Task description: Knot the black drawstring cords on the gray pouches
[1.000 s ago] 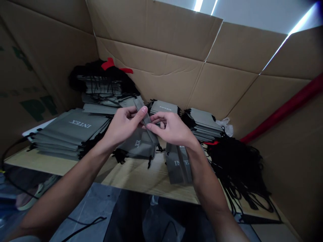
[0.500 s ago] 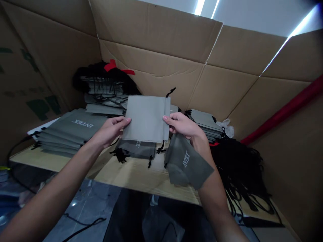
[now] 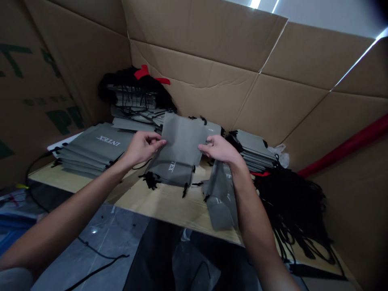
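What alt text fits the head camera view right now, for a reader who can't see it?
The left hand and right hand hold up a grey fabric drawstring pouch above another pouch printed INTEX on a pale wooden board. Stacks of grey pouches and a tangle of black cords sit beside them, against cardboard walls.

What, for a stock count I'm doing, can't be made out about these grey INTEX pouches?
All from the head view:
- Raised grey pouch: its far face is turned away, and the left hand and right hand cover parts of its edges.
- Pouch below the right forearm: the forearm hides part of it, so its print is unreadable.
- Back stack: black drawstrings tangle over it, so its pouches cannot be counted.
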`<action>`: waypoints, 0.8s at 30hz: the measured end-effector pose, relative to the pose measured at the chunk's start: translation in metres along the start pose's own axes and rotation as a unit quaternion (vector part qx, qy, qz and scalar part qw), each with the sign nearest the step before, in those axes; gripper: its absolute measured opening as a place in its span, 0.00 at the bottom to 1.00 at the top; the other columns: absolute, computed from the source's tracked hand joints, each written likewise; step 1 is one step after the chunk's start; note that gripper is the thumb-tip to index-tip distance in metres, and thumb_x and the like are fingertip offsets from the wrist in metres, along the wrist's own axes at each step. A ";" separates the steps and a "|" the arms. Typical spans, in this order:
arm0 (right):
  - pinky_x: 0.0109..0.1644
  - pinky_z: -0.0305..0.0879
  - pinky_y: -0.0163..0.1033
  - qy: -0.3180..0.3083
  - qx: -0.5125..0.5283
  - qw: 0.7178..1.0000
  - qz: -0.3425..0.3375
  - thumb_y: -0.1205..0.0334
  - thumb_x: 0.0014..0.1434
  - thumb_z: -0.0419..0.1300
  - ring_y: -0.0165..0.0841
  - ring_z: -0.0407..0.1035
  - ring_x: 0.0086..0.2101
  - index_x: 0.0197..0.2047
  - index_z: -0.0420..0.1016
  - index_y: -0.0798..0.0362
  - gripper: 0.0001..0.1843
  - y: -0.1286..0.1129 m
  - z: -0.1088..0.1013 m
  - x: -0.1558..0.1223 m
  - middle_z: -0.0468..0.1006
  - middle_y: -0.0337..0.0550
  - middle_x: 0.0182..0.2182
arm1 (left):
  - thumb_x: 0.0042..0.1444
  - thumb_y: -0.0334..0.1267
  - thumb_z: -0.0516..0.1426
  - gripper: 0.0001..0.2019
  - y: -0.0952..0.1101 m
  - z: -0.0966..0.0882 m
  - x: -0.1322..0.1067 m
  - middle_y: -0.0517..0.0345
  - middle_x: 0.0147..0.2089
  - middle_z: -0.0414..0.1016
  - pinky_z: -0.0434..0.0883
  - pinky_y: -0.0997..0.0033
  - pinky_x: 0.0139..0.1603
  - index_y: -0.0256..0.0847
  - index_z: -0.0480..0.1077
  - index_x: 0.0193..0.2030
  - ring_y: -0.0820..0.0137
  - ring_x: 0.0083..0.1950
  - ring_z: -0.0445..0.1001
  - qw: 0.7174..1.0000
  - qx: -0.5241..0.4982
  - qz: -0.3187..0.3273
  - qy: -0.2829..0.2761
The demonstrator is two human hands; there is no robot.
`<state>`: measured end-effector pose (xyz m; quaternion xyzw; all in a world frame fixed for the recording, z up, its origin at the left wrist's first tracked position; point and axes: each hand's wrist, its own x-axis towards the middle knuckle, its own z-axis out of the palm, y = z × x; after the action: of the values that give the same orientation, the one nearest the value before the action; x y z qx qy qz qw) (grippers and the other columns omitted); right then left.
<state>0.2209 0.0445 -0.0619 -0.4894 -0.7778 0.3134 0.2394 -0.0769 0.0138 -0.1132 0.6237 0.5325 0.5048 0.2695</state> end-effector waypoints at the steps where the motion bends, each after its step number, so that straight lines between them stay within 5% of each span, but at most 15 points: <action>1: 0.28 0.49 0.36 0.000 0.008 1.000 -0.013 0.59 0.68 0.64 0.27 0.57 0.22 0.30 0.74 0.53 0.14 -0.004 -0.007 -0.007 0.77 0.36 0.22 | 0.52 0.55 0.71 0.19 0.003 -0.004 0.000 0.62 0.23 0.68 0.55 0.71 0.28 0.41 0.78 0.31 0.72 0.26 0.59 1.000 -0.006 0.009 0.005; 3: 0.29 0.52 0.36 -0.011 0.021 0.999 -0.043 0.62 0.65 0.64 0.26 0.59 0.24 0.36 0.81 0.55 0.07 -0.011 -0.021 -0.021 0.85 0.40 0.31 | 0.54 0.54 0.68 0.17 0.008 -0.011 -0.001 0.59 0.25 0.73 0.61 0.70 0.28 0.40 0.80 0.34 0.70 0.27 0.65 1.000 -0.026 0.015 -0.002; 5: 0.30 0.52 0.36 -0.042 0.035 0.996 -0.063 0.65 0.63 0.63 0.26 0.59 0.24 0.49 0.88 0.54 0.15 -0.016 -0.034 -0.034 0.88 0.39 0.37 | 0.55 0.52 0.65 0.17 0.010 -0.018 -0.001 0.55 0.29 0.79 0.67 0.68 0.30 0.39 0.83 0.38 0.66 0.30 0.72 0.999 -0.049 0.008 -0.023; 8: 0.29 0.53 0.36 -0.057 0.013 0.996 -0.066 0.57 0.71 0.60 0.27 0.60 0.23 0.58 0.89 0.52 0.21 -0.017 -0.039 -0.039 0.86 0.39 0.33 | 0.58 0.53 0.60 0.21 0.009 -0.021 0.000 0.49 0.34 0.83 0.70 0.66 0.32 0.38 0.86 0.42 0.63 0.34 0.75 0.996 -0.070 -0.015 -0.052; 12: 0.42 0.70 0.37 -0.036 -0.082 0.994 -0.057 0.54 0.73 0.65 0.33 0.78 0.37 0.49 0.90 0.54 0.15 -0.009 -0.013 -0.019 0.90 0.44 0.41 | 0.50 0.53 0.69 0.20 -0.001 -0.013 0.003 0.55 0.28 0.77 0.61 0.70 0.28 0.39 0.87 0.44 0.68 0.28 0.66 0.995 -0.032 -0.040 -0.081; 17: 0.53 0.76 0.42 -0.038 -0.189 0.981 0.005 0.64 0.70 0.70 0.37 0.82 0.44 0.42 0.86 0.56 0.05 -0.006 0.031 0.009 0.88 0.45 0.40 | 0.42 0.49 0.72 0.22 -0.023 -0.001 0.010 0.60 0.27 0.73 0.63 0.71 0.31 0.40 0.80 0.43 0.69 0.29 0.68 0.998 0.006 -0.037 -0.056; 24: 0.60 0.81 0.53 -0.079 -0.301 0.946 0.087 0.54 0.74 0.70 0.43 0.81 0.55 0.58 0.82 0.56 0.16 -0.005 0.067 0.018 0.83 0.52 0.57 | 0.45 0.50 0.69 0.23 -0.057 0.009 0.017 0.60 0.30 0.75 0.68 0.68 0.35 0.42 0.73 0.45 0.64 0.32 0.73 0.998 0.057 -0.034 -0.020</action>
<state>0.1649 0.0421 -0.1031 -0.5777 -0.8069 0.1223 -0.0095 -0.0925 0.0481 -0.1598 0.6298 0.5757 0.4514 0.2610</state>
